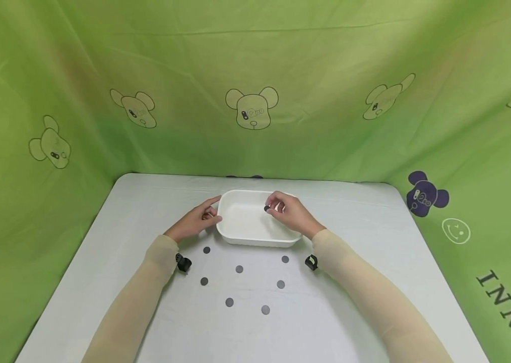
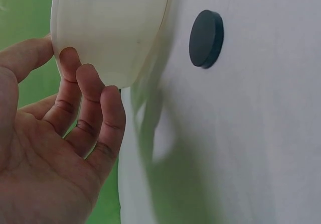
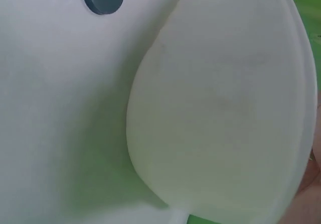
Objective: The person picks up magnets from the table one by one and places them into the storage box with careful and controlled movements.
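A white rectangular basin (image 1: 255, 239) with rounded corners stands toward the back of the table. At its left end is my left hand (image 1: 196, 220), thumb and forefinger touching the rim. The left wrist view shows more fingertips (image 2: 90, 83) of that hand resting against the outer wall, loosely bent. Over the basin's right half, my right hand (image 1: 294, 214) pinches a small black disc (image 1: 266, 208) between thumb and fingers. In the right wrist view the basin's wall (image 3: 215, 103) hides most of that hand, and the pinched disc is out of sight.
Several dark round discs (image 1: 239, 269) lie scattered on the white table (image 1: 219, 338) in front of the basin. One disc (image 2: 205, 39) is close to the basin's left end. A green printed curtain (image 1: 183, 60) hangs around the table's back and sides.
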Tool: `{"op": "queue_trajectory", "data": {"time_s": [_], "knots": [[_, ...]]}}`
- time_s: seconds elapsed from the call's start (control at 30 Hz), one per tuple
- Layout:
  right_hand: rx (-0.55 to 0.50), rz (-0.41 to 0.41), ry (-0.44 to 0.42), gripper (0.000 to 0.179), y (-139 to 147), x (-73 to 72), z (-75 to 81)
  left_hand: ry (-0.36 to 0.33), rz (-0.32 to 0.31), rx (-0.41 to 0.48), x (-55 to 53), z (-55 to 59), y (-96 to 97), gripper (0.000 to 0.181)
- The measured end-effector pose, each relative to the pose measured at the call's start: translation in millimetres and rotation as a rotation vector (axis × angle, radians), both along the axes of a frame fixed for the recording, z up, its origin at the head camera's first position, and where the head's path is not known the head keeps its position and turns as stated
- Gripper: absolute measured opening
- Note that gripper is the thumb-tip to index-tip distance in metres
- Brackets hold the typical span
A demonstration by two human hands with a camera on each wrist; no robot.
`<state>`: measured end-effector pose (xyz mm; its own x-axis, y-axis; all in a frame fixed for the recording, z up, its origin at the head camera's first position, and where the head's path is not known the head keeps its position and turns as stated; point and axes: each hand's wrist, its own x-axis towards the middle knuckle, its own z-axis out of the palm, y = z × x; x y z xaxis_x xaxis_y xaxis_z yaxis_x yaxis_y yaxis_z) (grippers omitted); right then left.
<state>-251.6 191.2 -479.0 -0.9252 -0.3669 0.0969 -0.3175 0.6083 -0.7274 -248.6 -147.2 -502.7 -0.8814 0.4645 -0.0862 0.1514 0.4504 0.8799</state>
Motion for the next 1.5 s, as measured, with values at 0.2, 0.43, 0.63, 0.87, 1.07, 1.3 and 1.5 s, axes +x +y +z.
{"op": "queue_trajectory", "data": {"time_s": [0.2, 0.43, 0.63, 0.87, 1.07, 1.3, 1.5], "knots": [[0.037, -0.009, -0.027, 0.014, -5.4, -5.9, -1.7, -0.001, 0.001, -0.003, 0.7, 1.4, 0.2, 0.073], [0.072, -0.001, -0.025, 0.012, -8.1, -10.0, -3.6, 0.005, -0.006, -0.004, 0.5, 0.7, 0.5, 0.073], [0.063, 0.016, -0.044, 0.010, -10.8, -11.8, -6.3, 0.002, -0.010, 0.007, -0.7, -1.0, -0.3, 0.074], [0.060, 0.006, -0.063, 0.009, -12.8, -10.0, -9.9, 0.011, -0.019, 0.013, 0.8, 0.8, -0.2, 0.074], [0.089, -0.008, -0.102, 0.010, -13.6, -11.2, -13.2, 0.005, -0.014, 0.010, 0.3, 1.1, 0.3, 0.074], [0.116, -0.014, -0.153, 0.010, -14.3, -13.1, -14.8, 0.006, -0.011, 0.007, -0.3, 1.6, 0.4, 0.073], [0.135, -0.017, -0.197, 0.010, -14.4, -14.4, -15.7, 0.000, -0.014, 0.007, -1.1, 1.3, -0.8, 0.074]]}}
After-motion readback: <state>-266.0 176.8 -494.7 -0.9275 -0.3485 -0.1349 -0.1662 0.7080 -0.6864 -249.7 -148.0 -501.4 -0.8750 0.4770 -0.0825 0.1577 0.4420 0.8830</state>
